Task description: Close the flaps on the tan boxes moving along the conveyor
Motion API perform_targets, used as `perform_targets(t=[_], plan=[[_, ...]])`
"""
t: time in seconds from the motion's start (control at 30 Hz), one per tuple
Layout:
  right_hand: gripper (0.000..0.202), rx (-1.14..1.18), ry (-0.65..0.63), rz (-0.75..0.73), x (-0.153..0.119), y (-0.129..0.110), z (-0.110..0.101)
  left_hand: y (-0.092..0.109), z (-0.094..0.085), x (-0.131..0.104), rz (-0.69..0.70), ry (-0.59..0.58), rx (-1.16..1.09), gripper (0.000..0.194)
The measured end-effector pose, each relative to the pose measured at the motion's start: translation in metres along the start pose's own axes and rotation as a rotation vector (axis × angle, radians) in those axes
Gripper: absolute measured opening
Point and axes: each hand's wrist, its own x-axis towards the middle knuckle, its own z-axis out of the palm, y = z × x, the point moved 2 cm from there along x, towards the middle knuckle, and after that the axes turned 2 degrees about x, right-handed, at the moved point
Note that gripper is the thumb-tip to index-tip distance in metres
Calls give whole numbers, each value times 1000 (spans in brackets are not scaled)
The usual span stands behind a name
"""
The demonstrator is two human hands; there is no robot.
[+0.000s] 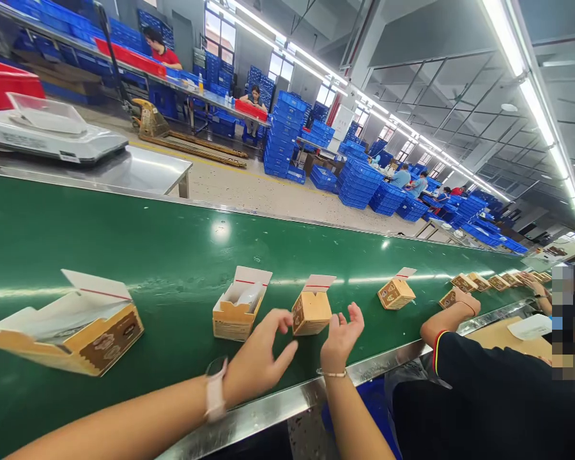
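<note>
A small brown cardboard box (pixel 312 314) stands on the green conveyor belt, its white flap with a red line raised at the back. At its left side is my left hand (pixel 261 354), fingers apart, a pale watch on the wrist. My right hand (pixel 341 335) is at the box's right, palm turned up and fingers spread. Neither hand grips the box; whether a fingertip touches it I cannot tell. To the left, an open box (pixel 234 321) shows a clear plastic-wrapped item (pixel 250 295) inside. A larger-looking open box (pixel 108 338) lies at far left with a plastic bag in it.
The green belt (pixel 172 243) runs left to right, with a metal edge (pixel 268 409) nearest me. Another box (pixel 397 294) stands further right. A co-worker's arm (pixel 453 314) reaches to several boxes beyond. A scale (pixel 52 137) sits on a metal table across the belt.
</note>
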Motion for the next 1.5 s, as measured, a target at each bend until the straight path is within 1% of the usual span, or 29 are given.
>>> perform_targets(t=[0.03, 0.07, 0.1, 0.13, 0.17, 0.2, 0.23, 0.27, 0.3, 0.37, 0.43, 0.47, 0.53, 0.6, 0.63, 0.7, 0.73, 0.8, 0.87, 0.93, 1.0, 1.03, 1.1, 1.13, 1.2, 1.23, 1.3, 1.4, 1.5], plan=[[48, 22, -19, -124, -9, -11, -1, 5, -12, -16, 258, -2, 111, 24], [43, 58, -84, -223, -17, -20, 0, 7, -25, -30, 454, 53, 202, 25], [36, 101, -189, -279, -25, -27, 4, 5, -37, -40, 577, 149, 282, 27], [31, 140, -320, -287, -31, -31, 10, 0, -49, -46, 614, 265, 351, 31], [29, 160, -454, -259, -34, -33, 19, -7, -59, -48, 579, 378, 416, 34], [31, 155, -567, -235, -36, -34, 29, -16, -67, -46, 499, 459, 479, 38], [36, 121, -658, -237, -34, -34, 39, -27, -73, -40, 405, 494, 539, 44], [44, 66, -727, -266, -31, -33, 49, -38, -76, -33, 328, 475, 591, 49], [52, -3, -788, -301, -25, -33, 58, -48, -78, -25, 279, 415, 628, 51], [62, -151, -906, -338, -11, -34, 74, -65, -75, -12, 248, 254, 652, 48], [60, -278, -1008, -323, 3, -37, 82, -76, -69, -5, 246, 142, 651, 45], [55, -329, -1058, -312, 9, -40, 84, -79, -66, -3, 243, 118, 655, 45], [48, -409, -1166, -307, 16, -45, 84, -81, -59, -1, 256, 109, 686, 45], [46, -452, -1241, -318, 18, -48, 82, -79, -53, 2, 317, 109, 726, 44], [47, -455, -1252, -323, 18, -47, 80, -77, -50, 5, 352, 110, 736, 43], [50, -403, -1215, -324, 16, -41, 78, -72, -46, 13, 376, 106, 726, 41], [46, -338, -1167, -318, 14, -36, 77, -70, -44, 18, 356, 101, 697, 40], [32, -190, -1019, -289, 11, -23, 75, -67, -41, 28, 242, 82, 568, 39], [29, -88, -813, -227, 8, -11, 72, -65, -36, 34, 109, 72, 418, 39], [28, -41, -604, -97, 4, 0, 69, -64, -29, 37, 7, 86, 313, 37], [26, 8, -434, 96, 1, 10, 66, -65, -21, 39, -78, 139, 259, 34], [30, 33, -377, 186, -1, 14, 66, -66, -18, 41, -145, 172, 214, 43], [38, 62, -325, 304, -3, 21, 66, -70, -12, 48, -315, 198, 79, 70], [40, 70, -319, 333, -3, 23, 66, -71, -8, 52, -407, 175, -4, 77], [40, 88, -324, 374, -1, 26, 67, -72, -2, 61, -572, 84, -169, 76], [40, 100, -327, 397, 0, 27, 68, -72, 0, 65, -632, 38, -234, 72], [41, 117, -336, 442, 3, 27, 68, -70, 4, 73, -728, -15, -334, 67], [42, 125, -345, 502, 10, 25, 68, -68, 10, 78, -824, -38, -407, 64], [39, 113, -364, 550, 21, 23, 65, -66, 16, 81, -866, -17, -387, 65]])
